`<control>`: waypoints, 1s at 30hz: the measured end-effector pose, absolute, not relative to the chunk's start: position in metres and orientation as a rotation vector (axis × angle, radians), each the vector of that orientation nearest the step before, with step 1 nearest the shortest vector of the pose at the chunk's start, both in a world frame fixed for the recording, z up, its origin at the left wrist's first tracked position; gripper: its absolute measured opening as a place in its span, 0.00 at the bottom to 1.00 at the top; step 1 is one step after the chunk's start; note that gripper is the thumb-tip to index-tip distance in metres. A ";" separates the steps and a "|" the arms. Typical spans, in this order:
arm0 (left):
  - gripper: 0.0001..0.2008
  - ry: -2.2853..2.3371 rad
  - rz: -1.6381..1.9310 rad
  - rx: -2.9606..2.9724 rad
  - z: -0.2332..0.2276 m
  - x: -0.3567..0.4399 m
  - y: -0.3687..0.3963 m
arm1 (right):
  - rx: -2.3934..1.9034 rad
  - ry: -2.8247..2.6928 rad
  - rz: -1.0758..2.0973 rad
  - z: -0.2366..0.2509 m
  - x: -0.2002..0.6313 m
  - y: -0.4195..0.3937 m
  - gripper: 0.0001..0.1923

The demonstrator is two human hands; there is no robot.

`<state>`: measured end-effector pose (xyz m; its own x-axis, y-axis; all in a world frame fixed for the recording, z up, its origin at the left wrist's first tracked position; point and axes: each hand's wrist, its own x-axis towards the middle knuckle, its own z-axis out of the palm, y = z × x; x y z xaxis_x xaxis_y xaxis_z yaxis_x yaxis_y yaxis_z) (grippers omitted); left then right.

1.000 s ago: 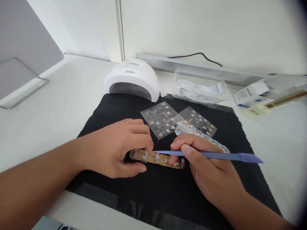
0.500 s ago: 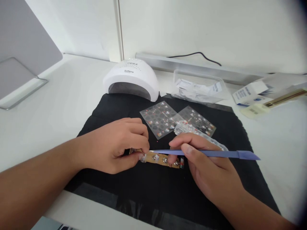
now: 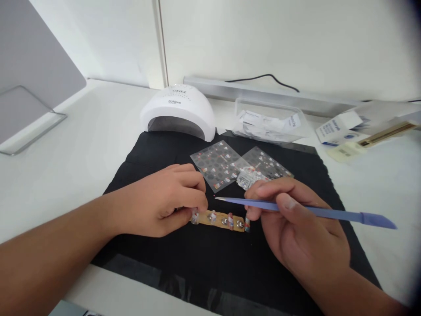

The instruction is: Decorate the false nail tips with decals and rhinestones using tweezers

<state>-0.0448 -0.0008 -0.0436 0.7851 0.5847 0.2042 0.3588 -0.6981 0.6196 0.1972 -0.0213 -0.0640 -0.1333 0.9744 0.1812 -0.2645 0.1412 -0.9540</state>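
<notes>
My left hand (image 3: pixel 174 197) is closed, thumb and fingers pinching the left end of a tan strip (image 3: pixel 219 220), which they partly hide. Small decorated nail tips and silver round studs sit along the strip; one patterned nail tip (image 3: pixel 230 221) stands near its right part, another nail tip (image 3: pixel 247 224) at the right end. In my right hand (image 3: pixel 299 224) are slim purple tweezers (image 3: pixel 266 204), held between thumb and fingers. Their pale point hovers above the strip, close to my left fingertips and apart from the nail tips.
A black mat (image 3: pixel 158 153) covers the table's middle. Clear nail sticker sheets (image 3: pixel 219 166) overlap behind my hands, with a bag of small silvery pieces (image 3: pixel 250 177). At the back stand a white nail lamp (image 3: pixel 179 105), a plastic box of packets (image 3: pixel 269 123) and a small white carton (image 3: pixel 338 127).
My right hand has moved right and slightly up with the tweezers, its finger leaving the strip and uncovering a nail tip. My left hand keeps its grip at the left end.
</notes>
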 end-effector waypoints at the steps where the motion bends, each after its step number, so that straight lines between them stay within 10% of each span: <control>1: 0.10 0.704 0.514 2.405 -0.044 -0.045 -0.001 | -0.815 -1.195 1.302 -0.064 0.197 -0.021 0.09; 30: 0.07 0.715 0.515 2.381 -0.041 -0.045 -0.003 | -0.826 -1.165 1.236 -0.066 0.198 -0.018 0.09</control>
